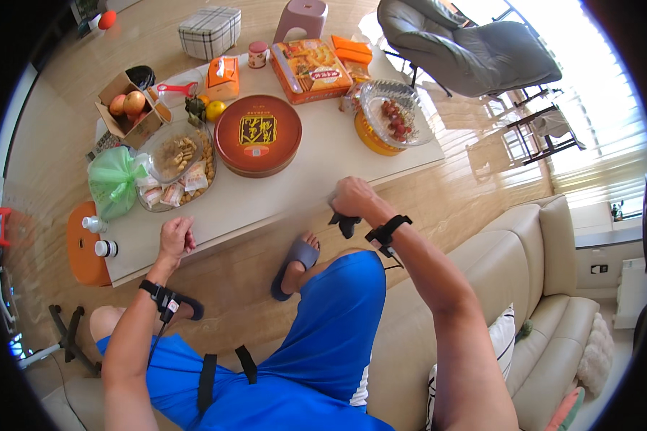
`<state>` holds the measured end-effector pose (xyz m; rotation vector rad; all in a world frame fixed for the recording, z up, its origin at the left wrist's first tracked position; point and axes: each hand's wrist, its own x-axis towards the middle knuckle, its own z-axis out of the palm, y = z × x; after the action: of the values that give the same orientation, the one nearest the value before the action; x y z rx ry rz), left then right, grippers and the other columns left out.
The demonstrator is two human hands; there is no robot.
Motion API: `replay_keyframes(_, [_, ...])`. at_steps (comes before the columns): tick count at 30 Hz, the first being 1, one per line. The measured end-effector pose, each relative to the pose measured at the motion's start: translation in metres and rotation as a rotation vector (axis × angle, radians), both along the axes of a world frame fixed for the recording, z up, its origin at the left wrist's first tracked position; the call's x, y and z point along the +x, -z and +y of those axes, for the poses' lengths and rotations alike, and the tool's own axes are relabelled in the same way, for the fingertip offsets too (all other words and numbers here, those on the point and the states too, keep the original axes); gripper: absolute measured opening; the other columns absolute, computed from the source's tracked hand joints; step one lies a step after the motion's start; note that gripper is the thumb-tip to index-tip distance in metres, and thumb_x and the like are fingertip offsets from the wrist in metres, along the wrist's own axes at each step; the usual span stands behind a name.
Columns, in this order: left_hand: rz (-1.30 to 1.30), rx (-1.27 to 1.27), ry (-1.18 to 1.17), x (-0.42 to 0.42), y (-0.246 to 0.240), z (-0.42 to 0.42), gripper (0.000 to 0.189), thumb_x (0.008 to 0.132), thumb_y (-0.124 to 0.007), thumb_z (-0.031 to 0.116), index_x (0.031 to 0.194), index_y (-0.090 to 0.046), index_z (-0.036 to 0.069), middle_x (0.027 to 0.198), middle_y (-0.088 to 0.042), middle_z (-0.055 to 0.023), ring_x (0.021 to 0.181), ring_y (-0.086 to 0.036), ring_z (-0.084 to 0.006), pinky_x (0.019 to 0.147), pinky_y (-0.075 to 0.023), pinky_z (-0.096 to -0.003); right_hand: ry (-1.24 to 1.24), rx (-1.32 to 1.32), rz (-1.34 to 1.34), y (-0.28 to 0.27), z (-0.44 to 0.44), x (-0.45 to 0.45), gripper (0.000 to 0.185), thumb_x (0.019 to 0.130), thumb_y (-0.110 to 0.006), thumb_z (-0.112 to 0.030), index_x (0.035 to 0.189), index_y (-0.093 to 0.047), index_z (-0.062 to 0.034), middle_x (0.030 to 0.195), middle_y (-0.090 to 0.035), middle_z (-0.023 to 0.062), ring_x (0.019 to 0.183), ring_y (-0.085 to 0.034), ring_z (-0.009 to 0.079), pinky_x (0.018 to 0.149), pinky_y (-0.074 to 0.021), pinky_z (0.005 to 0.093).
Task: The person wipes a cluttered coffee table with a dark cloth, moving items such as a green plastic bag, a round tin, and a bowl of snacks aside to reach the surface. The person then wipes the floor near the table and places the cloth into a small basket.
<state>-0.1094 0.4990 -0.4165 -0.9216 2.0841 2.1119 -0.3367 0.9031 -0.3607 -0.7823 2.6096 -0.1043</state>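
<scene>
My right hand [354, 200] is clenched around a crumpled dark cloth-like item [346, 225], just off the front edge of the white table [269, 196]. Part of the item dangles below my fist; the rest is hidden by my fingers. My left hand [177, 237] is over the table's front edge, fingers curled in, and nothing shows in it. Nearest to it is a clear tray [207, 186] with peanuts and wrapped snacks, and a clear bowl of peanut shells [175, 153] overlaps it. A round red-brown lidded box [259, 134] sits mid-table.
At left are a tied green plastic bag [113, 180], a cardboard box of fruit [126, 116] and two small bottles. A rectangular snack box [311, 70] and a clear bowl with grapes [396, 116] are farther back. A beige sofa [496, 258] lies right; an orange stool [83, 245] is left.
</scene>
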Motion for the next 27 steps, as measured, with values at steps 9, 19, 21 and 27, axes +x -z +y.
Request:
replay_keyframes(9, [-0.137,0.424,-0.131,0.035,-0.038,0.028,0.030,0.099,-0.065,0.029,0.075,-0.057,0.013,0.063,-0.058,-0.0026,0.054,-0.061,-0.0164,0.047,-0.0428,-0.0292,-0.404,0.124,-0.115,-0.001,-0.105,0.056,0.025,0.081,-0.065,-0.019,0.098,-0.078,-0.0051,0.100,-0.077,0.0194,0.097,-0.075,0.0342,0.085,-0.0597,0.0427])
replay_keyframes(19, [-0.271,0.380,-0.220,0.081,-0.037,0.047,0.029,0.100,-0.065,0.033,0.084,-0.061,0.010,0.072,-0.061,-0.0041,0.063,-0.060,-0.0196,0.057,-0.0469,-0.0330,-0.400,-0.568,-0.516,0.018,-0.191,0.143,0.033,0.083,-0.061,-0.019,0.110,-0.075,-0.0060,0.104,-0.073,0.0239,0.099,-0.070,0.0402,0.090,-0.0565,0.0442])
replay_keyframes(21, [-0.249,0.376,-0.230,0.086,-0.043,0.043,0.028,0.101,-0.065,0.032,0.084,-0.061,0.010,0.072,-0.061,-0.0045,0.063,-0.061,-0.0195,0.056,-0.0469,-0.0321,-0.362,-0.587,-0.632,0.017,-0.185,0.127,0.035,0.083,-0.061,-0.019,0.112,-0.075,-0.0063,0.105,-0.074,0.0227,0.098,-0.071,0.0377,0.089,-0.0564,0.0430])
replay_keyframes(27, [-0.213,0.372,-0.166,0.093,-0.056,0.042,0.030,0.102,-0.064,0.030,0.081,-0.060,0.009,0.071,-0.060,-0.0055,0.063,-0.062,-0.0192,0.054,-0.0457,-0.0304,-0.088,-0.794,-0.615,0.014,-0.090,-0.029,0.034,0.081,-0.063,-0.024,0.108,-0.077,-0.0090,0.096,-0.077,0.0141,0.089,-0.072,0.0289,0.081,-0.0580,0.0385])
